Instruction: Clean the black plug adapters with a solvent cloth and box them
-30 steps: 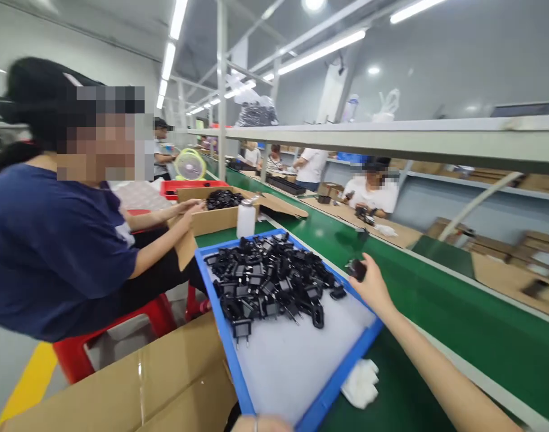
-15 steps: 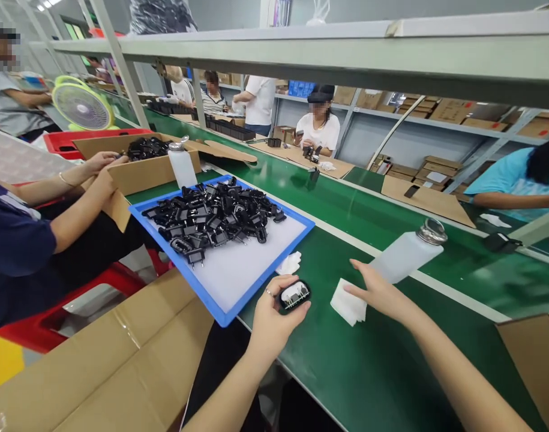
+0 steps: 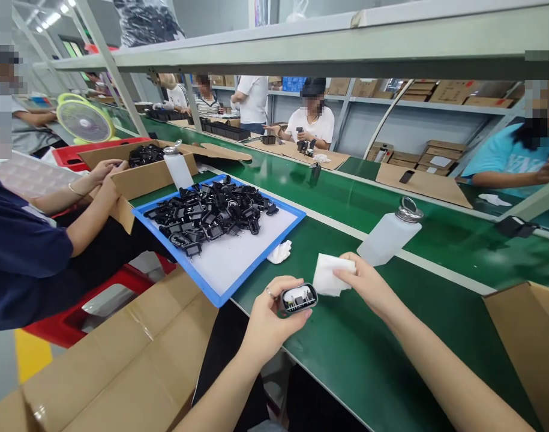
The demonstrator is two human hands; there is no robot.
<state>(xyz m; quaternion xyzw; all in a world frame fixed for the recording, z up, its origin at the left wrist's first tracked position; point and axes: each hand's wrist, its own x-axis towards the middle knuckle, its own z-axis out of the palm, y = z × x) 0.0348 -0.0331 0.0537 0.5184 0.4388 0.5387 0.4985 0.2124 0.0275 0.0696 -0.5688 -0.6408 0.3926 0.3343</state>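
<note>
My left hand (image 3: 269,321) is closed around a small black plug adapter (image 3: 298,297) with a white face, held just above the green belt (image 3: 368,360). My right hand (image 3: 368,287) pinches a white wipe cloth (image 3: 327,275) right beside the adapter, nearly touching it. A blue tray (image 3: 220,295) with a white liner holds a heap of several black adapters (image 3: 211,210) to the left. A translucent white dispenser bottle (image 3: 389,235) with a metal cap lies tilted on the belt just beyond my right hand.
A crumpled white cloth (image 3: 279,252) lies by the tray. A person in a dark blue shirt (image 3: 26,264) sits at left on a red stool, hands at a cardboard box (image 3: 139,174). More cardboard boxes (image 3: 121,372) lie below and one (image 3: 530,336) stands at right. Other workers sit across the belt.
My right hand has lifted the white wipe off the belt and brought it up next to the adapter in my left hand. A second earlier the view faced left toward the tray.
</note>
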